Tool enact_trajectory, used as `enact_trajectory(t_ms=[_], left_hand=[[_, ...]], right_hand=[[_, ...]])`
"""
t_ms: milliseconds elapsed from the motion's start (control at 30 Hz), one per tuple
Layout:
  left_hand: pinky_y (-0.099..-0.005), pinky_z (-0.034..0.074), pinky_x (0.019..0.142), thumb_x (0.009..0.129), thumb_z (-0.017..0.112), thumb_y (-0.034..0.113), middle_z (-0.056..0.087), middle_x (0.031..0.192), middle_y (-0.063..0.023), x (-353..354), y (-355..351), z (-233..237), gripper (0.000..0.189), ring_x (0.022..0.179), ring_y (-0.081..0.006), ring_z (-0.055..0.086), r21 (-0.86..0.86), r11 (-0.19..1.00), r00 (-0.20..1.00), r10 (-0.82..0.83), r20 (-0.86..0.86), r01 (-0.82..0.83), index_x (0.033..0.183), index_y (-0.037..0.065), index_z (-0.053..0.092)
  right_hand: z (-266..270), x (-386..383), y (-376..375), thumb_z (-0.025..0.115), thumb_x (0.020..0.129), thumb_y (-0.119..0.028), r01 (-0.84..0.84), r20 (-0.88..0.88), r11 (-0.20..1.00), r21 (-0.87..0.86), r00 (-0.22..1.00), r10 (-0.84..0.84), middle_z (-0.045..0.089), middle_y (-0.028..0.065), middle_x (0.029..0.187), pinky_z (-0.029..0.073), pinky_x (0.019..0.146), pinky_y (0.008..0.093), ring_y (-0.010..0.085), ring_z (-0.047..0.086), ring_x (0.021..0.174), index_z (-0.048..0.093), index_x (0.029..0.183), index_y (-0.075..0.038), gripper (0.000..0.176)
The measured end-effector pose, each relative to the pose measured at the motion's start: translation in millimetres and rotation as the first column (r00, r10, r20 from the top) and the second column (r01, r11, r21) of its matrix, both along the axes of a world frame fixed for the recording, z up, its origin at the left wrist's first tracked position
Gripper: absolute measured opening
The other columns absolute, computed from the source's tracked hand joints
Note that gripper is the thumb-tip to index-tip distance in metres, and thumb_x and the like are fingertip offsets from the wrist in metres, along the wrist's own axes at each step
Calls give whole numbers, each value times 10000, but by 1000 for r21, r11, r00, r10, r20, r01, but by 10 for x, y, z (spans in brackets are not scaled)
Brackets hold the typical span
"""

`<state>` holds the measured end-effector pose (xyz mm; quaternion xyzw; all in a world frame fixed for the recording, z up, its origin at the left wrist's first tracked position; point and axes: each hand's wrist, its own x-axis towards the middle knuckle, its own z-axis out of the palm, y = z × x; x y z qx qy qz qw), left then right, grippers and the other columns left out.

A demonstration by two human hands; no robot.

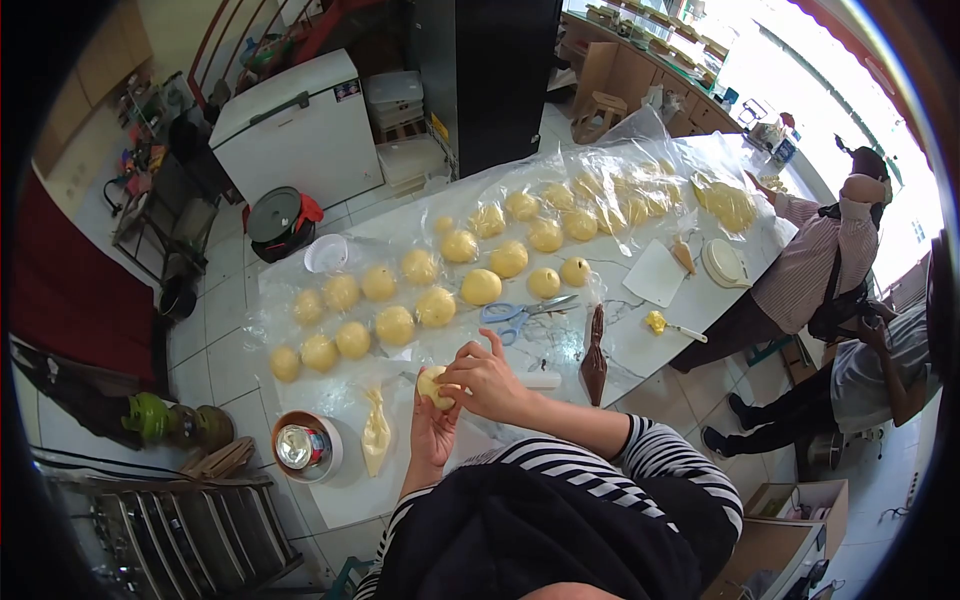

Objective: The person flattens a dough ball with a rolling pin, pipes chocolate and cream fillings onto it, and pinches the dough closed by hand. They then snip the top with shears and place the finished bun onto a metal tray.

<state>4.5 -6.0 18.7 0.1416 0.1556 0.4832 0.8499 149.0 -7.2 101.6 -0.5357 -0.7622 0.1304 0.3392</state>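
Observation:
Close in front of me, over the near side of the table, a pale yellow dough ball [429,384] rests in my left hand [431,440], whose fingers curl round it from below. My right hand [488,384] reaches in from the right, its fingertips bent onto the top of the same ball. Left of my hands lies a piping bag of pale cream [375,438]. To the right is a piping bag with dark brown filling [593,365]. Just beyond my hands are blue-handled scissors [514,322]. Rows of dough balls [394,325] spread behind them, many under clear plastic film [640,150].
A tub holding a can [302,448] stands at the table's left corner. On the right lie a white board [655,274], a round lid [725,262] and a spatula with yellow paste [657,322]. Two people [825,250] stand on the right. A chest freezer [295,130] is behind.

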Motion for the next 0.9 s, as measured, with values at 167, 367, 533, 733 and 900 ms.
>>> enact_trajectory(t_ms=[167, 367, 533, 733, 900], left_hand=[[-342, 448, 903, 879, 464, 344, 415, 1258, -84, 24, -21, 265, 543, 1060, -212, 512, 1, 997, 997, -75, -7, 75, 1338, 169, 233], [-361, 439, 912, 893, 438, 330, 407, 1264, -107, -40, 32, 27, 526, 1103, -233, 483, -72, 995, 989, -58, 136, 69, 1338, 141, 231], [-351, 446, 905, 877, 480, 299, 419, 1251, -115, -27, 1, 91, 548, 1099, -225, 488, -36, 999, 1000, 5, 19, -4, 1334, 120, 234], [-344, 455, 892, 869, 497, 298, 444, 1223, -97, -14, -27, 52, 554, 1082, -207, 498, -17, 1000, 999, -26, -31, 25, 1325, 105, 247], [-341, 461, 881, 865, 507, 293, 453, 1213, -87, -24, -2, 39, 565, 1072, -200, 502, -2, 1000, 998, -26, -55, 26, 1328, 106, 241]], right_hand=[[94, 77, 43, 635, 683, -160, -60, 27, 997, 45, 998, 59, 601, -14, 747, 164, 975, 536, 160, 502, 880, 663, 822, -103, 152], [145, 47, 38, 638, 705, -162, -130, 29, 990, 53, 991, 128, 594, -11, 781, 170, 978, 532, 169, 489, 921, 661, 839, -113, 145], [83, -13, 3, 631, 728, -185, 38, -75, 996, 83, 997, -32, 600, -20, 775, 176, 975, 523, 164, 492, 910, 664, 830, -130, 121], [-6, 30, 51, 618, 716, -195, -11, 124, 998, -63, 992, 19, 611, -20, 725, 166, 968, 529, 147, 495, 890, 674, 784, -128, 111], [78, 15, -20, 608, 701, -180, 27, 9, 1000, -4, 1000, -27, 615, -19, 727, 156, 962, 548, 148, 494, 881, 671, 786, -125, 119]])
